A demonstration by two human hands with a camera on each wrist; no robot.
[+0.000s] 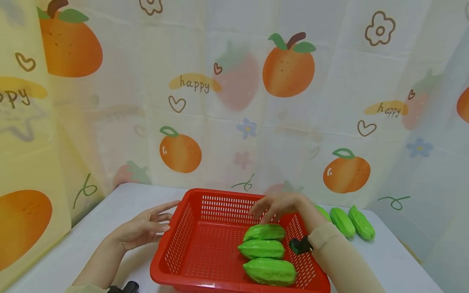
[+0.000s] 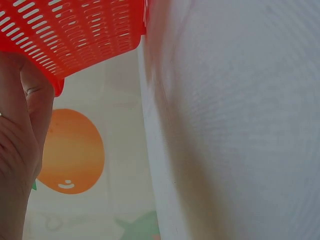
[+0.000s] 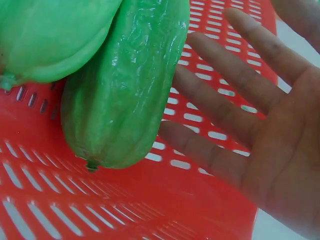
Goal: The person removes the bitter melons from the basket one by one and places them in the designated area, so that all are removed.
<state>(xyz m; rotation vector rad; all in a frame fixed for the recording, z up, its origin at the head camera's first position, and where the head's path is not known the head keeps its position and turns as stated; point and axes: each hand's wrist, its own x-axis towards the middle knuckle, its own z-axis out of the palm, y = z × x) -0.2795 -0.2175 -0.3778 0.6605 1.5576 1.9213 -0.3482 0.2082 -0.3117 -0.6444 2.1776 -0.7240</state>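
Note:
A red plastic basket (image 1: 216,254) with slotted walls stands on the white table. Three green, ribbed gourds lie side by side along its right part: a near gourd (image 1: 270,272), a middle gourd (image 1: 261,249) and a far gourd (image 1: 264,232). My right hand (image 1: 276,205) is over the basket's back right, just beyond the far gourd. In the right wrist view its fingers (image 3: 220,107) are spread and hold nothing, close beside a gourd (image 3: 127,90). My left hand (image 1: 144,228) touches the basket's left rim from outside, fingers loosely extended.
Several more green gourds (image 1: 342,221) lie on the table to the right of the basket, one partly hidden by my right forearm. The white table (image 1: 399,264) ends at the back against a curtain (image 1: 234,158) printed with oranges. Another curtain panel (image 1: 29,162) hangs at the left.

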